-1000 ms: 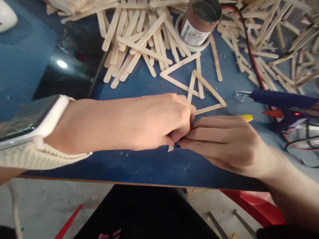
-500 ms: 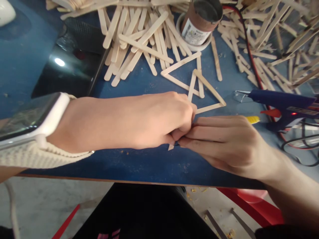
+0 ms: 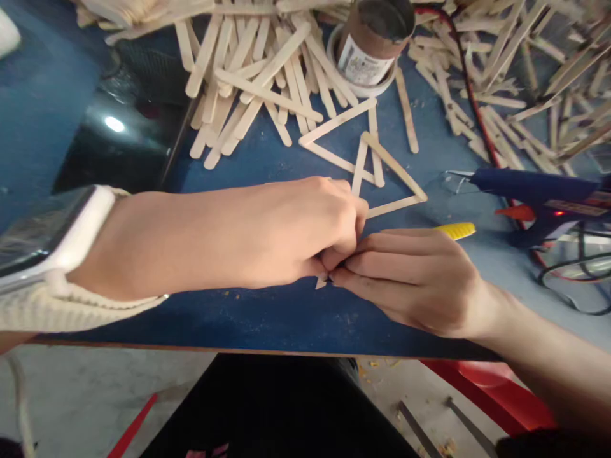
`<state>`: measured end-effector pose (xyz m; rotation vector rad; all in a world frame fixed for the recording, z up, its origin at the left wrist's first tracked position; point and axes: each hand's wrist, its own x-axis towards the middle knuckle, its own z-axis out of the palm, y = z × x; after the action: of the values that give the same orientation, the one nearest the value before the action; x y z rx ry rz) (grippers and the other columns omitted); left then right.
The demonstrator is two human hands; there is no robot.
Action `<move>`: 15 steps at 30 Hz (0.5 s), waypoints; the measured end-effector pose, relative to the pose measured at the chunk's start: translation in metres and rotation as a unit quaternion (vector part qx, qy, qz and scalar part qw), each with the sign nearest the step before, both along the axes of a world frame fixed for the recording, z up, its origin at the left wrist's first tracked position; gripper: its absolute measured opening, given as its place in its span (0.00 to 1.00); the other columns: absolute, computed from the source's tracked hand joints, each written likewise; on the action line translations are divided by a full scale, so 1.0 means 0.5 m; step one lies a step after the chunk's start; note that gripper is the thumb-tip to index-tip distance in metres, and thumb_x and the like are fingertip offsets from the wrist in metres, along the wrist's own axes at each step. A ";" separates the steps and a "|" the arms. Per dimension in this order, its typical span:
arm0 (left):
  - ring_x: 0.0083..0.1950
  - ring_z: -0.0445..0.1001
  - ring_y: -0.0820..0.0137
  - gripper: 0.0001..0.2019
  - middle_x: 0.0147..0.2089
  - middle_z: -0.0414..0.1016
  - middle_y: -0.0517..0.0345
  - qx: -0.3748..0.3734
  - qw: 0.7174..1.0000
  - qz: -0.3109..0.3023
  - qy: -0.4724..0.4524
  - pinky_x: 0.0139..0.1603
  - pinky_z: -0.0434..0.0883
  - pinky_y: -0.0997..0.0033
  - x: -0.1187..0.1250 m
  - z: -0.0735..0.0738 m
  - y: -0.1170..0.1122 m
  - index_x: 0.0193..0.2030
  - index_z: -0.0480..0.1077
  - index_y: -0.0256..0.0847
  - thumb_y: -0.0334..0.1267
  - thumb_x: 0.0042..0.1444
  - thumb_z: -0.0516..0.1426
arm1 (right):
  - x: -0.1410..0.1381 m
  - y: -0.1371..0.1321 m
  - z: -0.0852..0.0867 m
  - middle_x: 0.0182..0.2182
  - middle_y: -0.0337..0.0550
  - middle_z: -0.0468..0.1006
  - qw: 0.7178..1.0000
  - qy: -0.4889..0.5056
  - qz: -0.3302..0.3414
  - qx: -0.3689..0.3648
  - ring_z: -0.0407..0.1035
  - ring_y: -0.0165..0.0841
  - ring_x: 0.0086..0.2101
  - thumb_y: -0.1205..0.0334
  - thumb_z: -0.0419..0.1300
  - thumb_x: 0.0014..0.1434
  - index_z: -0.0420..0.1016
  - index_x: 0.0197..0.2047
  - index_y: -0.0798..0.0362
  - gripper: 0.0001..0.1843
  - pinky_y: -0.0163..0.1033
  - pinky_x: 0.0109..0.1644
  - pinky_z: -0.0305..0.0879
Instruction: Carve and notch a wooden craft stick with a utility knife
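My left hand (image 3: 329, 222), with a watch on its wrist, is closed over a wooden craft stick (image 3: 321, 283). Only a small pale, angled end of the stick shows below the fingers. My right hand (image 3: 420, 280) is closed against the left fingertips. A ridged yellow handle (image 3: 456, 230) sticks out behind its knuckles; the working end of this tool is hidden. Just beyond my hands lies a triangle of craft sticks (image 3: 394, 166), its lower left corner covered by my left hand. Another stick triangle (image 3: 337, 124) lies behind it, partly overlapped.
Craft sticks (image 3: 258, 76) are heaped at the back, with more (image 3: 506, 76) at right. A brown jar (image 3: 375, 44) stands among them. A blue glue gun (image 3: 534, 191) with cables lies right. A dark glossy phone-like slab (image 3: 124, 127) lies left. The table edge (image 3: 286, 352) is near.
My right hand and the yellow handle have shifted left, with more of the handle showing. Both hands stay pressed together. The whole view has moved slightly.
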<state>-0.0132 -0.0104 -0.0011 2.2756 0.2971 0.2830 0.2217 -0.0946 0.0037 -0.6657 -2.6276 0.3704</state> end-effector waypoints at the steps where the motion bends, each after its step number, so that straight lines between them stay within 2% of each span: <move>1: 0.49 0.81 0.66 0.12 0.47 0.83 0.60 -0.006 1.000 -0.012 0.013 0.48 0.76 0.68 0.002 0.003 0.001 0.28 0.80 0.44 0.23 0.59 0.64 | -0.002 0.000 0.000 0.35 0.40 0.83 1.000 0.002 -0.002 0.004 0.72 0.32 0.35 0.73 0.65 0.70 0.81 0.45 0.58 0.04 0.43 0.40 0.71; 7: 0.50 0.80 0.65 0.12 0.47 0.83 0.58 -0.007 0.999 -0.032 0.042 0.47 0.73 0.65 0.013 0.016 0.004 0.28 0.81 0.42 0.20 0.55 0.67 | -0.013 -0.001 -0.005 0.31 0.37 0.82 1.000 0.012 -0.015 -0.001 0.69 0.30 0.32 0.73 0.65 0.71 0.79 0.38 0.55 0.08 0.43 0.37 0.69; 12: 0.50 0.80 0.64 0.12 0.48 0.84 0.58 -0.010 0.998 -0.039 0.039 0.48 0.74 0.63 0.011 0.016 0.006 0.28 0.81 0.42 0.21 0.56 0.67 | -0.004 0.003 0.004 0.38 0.42 0.86 1.000 -0.005 -0.001 0.018 0.76 0.35 0.38 0.71 0.67 0.70 0.82 0.43 0.56 0.02 0.44 0.42 0.75; 15: 0.52 0.80 0.63 0.13 0.49 0.84 0.59 -0.005 0.999 -0.035 0.039 0.50 0.74 0.64 0.012 0.017 0.005 0.28 0.82 0.43 0.20 0.57 0.67 | 0.008 0.005 0.019 0.40 0.42 0.87 0.999 -0.036 -0.009 0.011 0.78 0.35 0.41 0.70 0.65 0.72 0.82 0.44 0.54 0.04 0.44 0.46 0.76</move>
<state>-0.0074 -0.0078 0.0072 2.2843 0.2587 0.1574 0.2256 -0.0920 0.0134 -0.7085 -2.6879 0.3157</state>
